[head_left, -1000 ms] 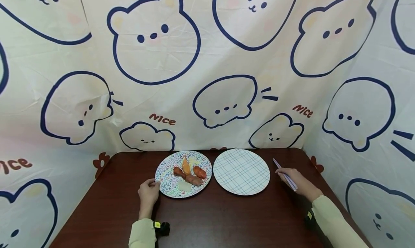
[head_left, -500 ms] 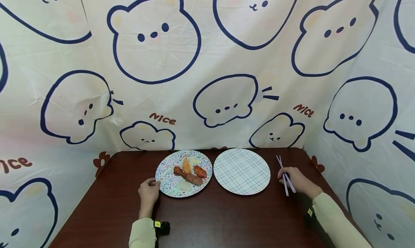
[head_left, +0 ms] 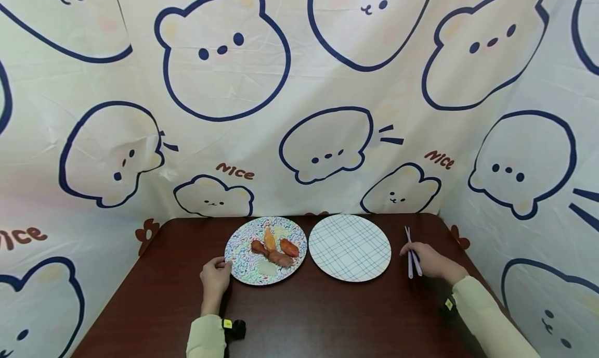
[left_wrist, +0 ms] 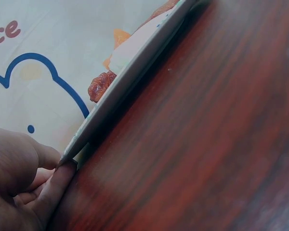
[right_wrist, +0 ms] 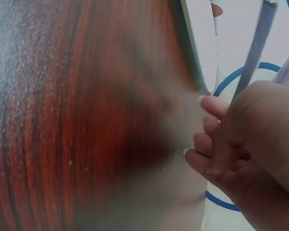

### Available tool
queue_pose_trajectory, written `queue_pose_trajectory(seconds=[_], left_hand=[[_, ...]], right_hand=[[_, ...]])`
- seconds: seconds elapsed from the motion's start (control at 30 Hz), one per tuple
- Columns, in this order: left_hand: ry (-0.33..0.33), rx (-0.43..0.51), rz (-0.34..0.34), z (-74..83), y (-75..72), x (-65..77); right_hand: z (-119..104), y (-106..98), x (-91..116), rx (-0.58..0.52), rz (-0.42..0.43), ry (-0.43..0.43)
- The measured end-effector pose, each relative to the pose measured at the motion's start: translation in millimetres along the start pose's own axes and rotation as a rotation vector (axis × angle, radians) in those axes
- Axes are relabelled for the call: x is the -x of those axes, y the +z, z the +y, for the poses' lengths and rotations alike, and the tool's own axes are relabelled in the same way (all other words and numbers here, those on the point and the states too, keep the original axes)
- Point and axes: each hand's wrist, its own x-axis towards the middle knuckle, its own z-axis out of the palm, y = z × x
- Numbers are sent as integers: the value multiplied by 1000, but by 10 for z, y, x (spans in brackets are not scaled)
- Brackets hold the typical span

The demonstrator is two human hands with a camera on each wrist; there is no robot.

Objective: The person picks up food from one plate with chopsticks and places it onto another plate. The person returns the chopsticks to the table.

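My left hand (head_left: 215, 281) pinches the left rim of a speckled, multicoloured plate (head_left: 239, 248); in the left wrist view its fingers (left_wrist: 58, 185) lie under and beside the rim. On that plate sit a drumstick (head_left: 280, 259), a reddish-brown wing-like piece (head_left: 289, 247), a yellow-orange wedge (head_left: 269, 239) and a pale flat piece (head_left: 267, 268). My right hand (head_left: 430, 260) holds a pair of pale purple chopsticks (head_left: 410, 269) to the right of a white plate with a blue-green grid (head_left: 348, 248). In the right wrist view the chopsticks (right_wrist: 255, 45) stick up past the curled fingers.
Both plates stand side by side near the back edge of a dark brown wooden table (head_left: 323, 316). A cream cloth wall (head_left: 262, 144) printed with bear outlines closes off the back and both sides. Dark wrist cameras (head_left: 236, 329) are strapped at the sleeves.
The chopsticks have turned in my right hand from a slant to nearly upright, and their two sticks have spread apart. My left hand and the plates stay in place.
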Motion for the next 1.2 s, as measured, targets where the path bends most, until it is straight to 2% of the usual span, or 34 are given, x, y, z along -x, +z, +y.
queue_pose_trajectory(seconds=[0.2, 0.43, 0.53, 0.83, 1.0, 1.2], left_hand=[[-4, 0, -2, -8, 4, -2], [0, 1, -5, 6, -3, 2], [-4, 1, -6, 13, -6, 7], [-6, -1, -7, 8, -10, 10], [-6, -1, -8, 1, -8, 4], [-11, 1, -11, 12, -10, 12]], right_hand=[[-36, -26, 53, 36, -58, -18], [-117, -79, 57, 27, -134, 57], [-100, -64, 18, 20, -114, 68], [36, 15, -42, -25, 72, 27], [21, 42, -37, -64, 93, 63], [15, 85, -24, -72, 66, 139]])
